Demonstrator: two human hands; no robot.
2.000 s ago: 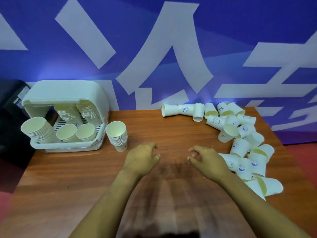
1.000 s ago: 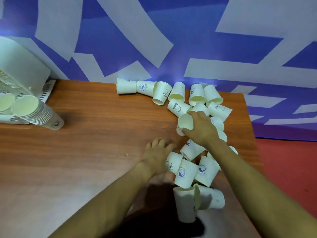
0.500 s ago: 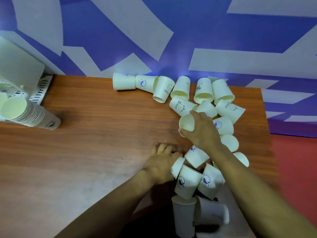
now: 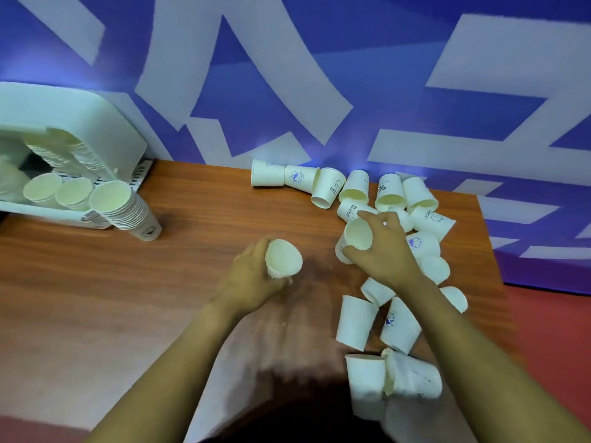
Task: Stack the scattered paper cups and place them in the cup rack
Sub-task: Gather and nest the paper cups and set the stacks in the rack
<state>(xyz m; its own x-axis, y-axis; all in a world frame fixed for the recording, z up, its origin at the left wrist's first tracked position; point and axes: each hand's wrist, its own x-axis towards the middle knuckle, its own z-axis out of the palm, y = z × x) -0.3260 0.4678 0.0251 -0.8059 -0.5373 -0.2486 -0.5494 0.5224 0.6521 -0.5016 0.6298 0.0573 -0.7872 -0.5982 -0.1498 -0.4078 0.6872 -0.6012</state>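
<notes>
**A cup in each hand above the wooden table**

The left hand (image 4: 252, 279), at the centre of the frame, has its fingers curled round a white paper cup (image 4: 283, 259) whose open mouth tilts up and to the right, lifted off the brown wood-grain table (image 4: 96, 298). Just right of centre, the right hand (image 4: 383, 251) grips a second white paper cup (image 4: 358, 234) from the side, thumb below and fingers over its top, mouth facing the camera.

Around and below the right hand lies the scatter of loose white paper cups with blue prints (image 4: 388, 191), most on their sides, running in a curve from the top centre of the table down its right edge to the lower right of the frame.

At the upper left sits the pale green plastic cup rack (image 4: 96, 123), holding several nested stacks. A tall leaning stack of white cups (image 4: 124, 207) rests on the table, touching the rack's front right corner.
</notes>
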